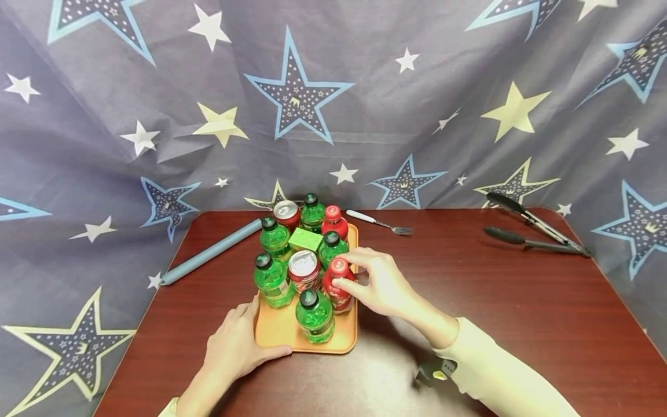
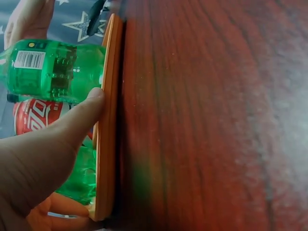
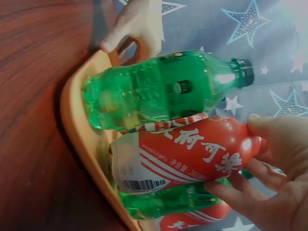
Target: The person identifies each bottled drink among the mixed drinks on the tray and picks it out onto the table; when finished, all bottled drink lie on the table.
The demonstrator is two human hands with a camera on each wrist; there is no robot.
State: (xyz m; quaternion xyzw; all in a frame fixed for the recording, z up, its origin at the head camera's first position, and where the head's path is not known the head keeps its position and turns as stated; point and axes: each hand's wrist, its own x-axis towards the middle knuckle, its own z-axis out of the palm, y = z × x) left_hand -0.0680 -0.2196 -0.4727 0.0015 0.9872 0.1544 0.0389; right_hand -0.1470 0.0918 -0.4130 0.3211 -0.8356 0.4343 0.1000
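An orange tray (image 1: 276, 333) holds several green bottles with black caps, two red cans and two red bottles, with a green box (image 1: 305, 239) among them. My right hand (image 1: 383, 284) grips the nearer red bottle (image 1: 339, 286) near its top; in the right wrist view thumb and fingers curl round the neck of that red bottle (image 3: 183, 154), whose base is at the tray. My left hand (image 1: 234, 341) holds the tray's front left corner, its thumb on the rim (image 2: 109, 120) in the left wrist view. A green bottle (image 1: 315, 317) stands near the tray's front.
A blue-grey rod (image 1: 211, 252) lies left of the tray. Behind it to the right is a white-handled fork (image 1: 380, 222). Black-tipped tongs (image 1: 542, 227) lie at the far right of the table. A dark object (image 1: 436, 370) is beside my right forearm. A starred cloth hangs behind.
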